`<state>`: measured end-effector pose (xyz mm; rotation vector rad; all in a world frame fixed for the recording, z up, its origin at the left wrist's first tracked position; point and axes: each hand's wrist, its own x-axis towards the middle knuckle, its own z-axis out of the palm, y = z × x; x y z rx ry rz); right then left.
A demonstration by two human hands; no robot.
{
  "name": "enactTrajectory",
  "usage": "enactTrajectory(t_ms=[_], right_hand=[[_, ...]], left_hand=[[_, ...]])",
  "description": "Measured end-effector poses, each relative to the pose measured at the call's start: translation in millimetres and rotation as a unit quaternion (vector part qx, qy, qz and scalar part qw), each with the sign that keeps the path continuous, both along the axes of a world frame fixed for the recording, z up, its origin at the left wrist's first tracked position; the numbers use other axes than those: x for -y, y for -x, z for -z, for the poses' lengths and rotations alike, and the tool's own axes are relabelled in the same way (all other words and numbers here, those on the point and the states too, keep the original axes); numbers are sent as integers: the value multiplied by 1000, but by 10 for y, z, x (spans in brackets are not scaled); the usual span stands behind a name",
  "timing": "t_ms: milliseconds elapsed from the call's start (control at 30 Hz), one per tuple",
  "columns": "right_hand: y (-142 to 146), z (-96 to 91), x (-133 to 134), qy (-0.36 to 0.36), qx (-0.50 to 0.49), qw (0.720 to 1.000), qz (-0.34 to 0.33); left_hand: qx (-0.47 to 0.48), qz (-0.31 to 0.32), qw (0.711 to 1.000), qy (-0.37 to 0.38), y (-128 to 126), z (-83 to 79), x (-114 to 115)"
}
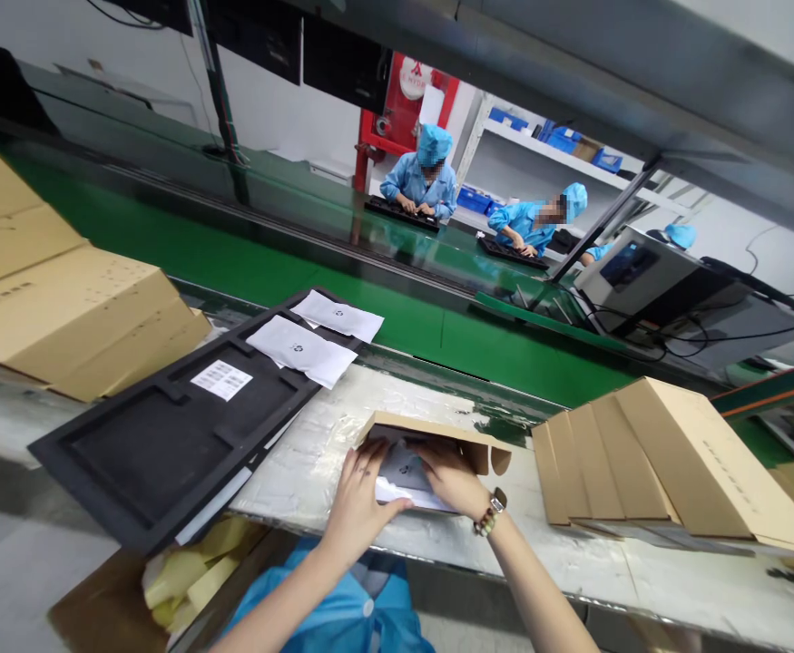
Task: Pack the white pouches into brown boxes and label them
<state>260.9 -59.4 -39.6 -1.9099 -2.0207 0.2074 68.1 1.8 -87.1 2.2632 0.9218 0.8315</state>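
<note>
A small open cardboard box [485, 440] lies on the bench in front of me, its lid flap raised on the far side. Inside it is a grey-white packet [406, 467] with a small dark printed mark. Across the box's left end lies my left hand [362, 499], fingers over the edge and thumb spread along the near side. My right hand [455, 476] reaches in from the right, fingers stretched over the packet; its fingertips are partly hidden. Left of the box, two white printed packets [301, 349] rest on a black foam tray [131, 453] bearing a white label sheet.
Folded cartons stand at the left [63, 299] and more cartons [642, 444] lean in a row at the right. Beyond the bench runs a green conveyor belt [437, 336]. Below left is a bin with yellow scraps [192, 580]. Several co-workers in blue sit across the line.
</note>
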Motion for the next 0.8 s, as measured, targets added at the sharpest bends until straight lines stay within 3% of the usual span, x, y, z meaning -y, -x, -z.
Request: enactTrajectory(t_ms=[167, 467, 567, 633, 667, 733, 767, 800], right_hand=[[143, 119, -62, -39, -45, 995, 83], [79, 140, -248, -49, -102, 988, 104], [245, 144, -7, -96, -91, 983, 127], [309, 139, 262, -192, -74, 964, 165], [304, 123, 394, -282, -60, 935, 205], [215, 45, 587, -401, -54, 865, 297], [143, -17, 633, -404, -72, 850, 329], [65, -88, 645, -365, -102, 858, 347]], left_hand=[[-3, -6, 1000, -2, 13, 25, 1], [16, -9, 1000, 4, 1, 9, 24], [102, -92, 990, -21, 99, 46, 30], [175, -188, 966, -41, 174, 4, -51], [197, -209, 957, -33, 199, -55, -122], [186, -161, 969, 28, 206, -242, -297], [157, -112, 979, 68, 186, -355, -387], [118, -68, 985, 102, 155, -467, -467]])
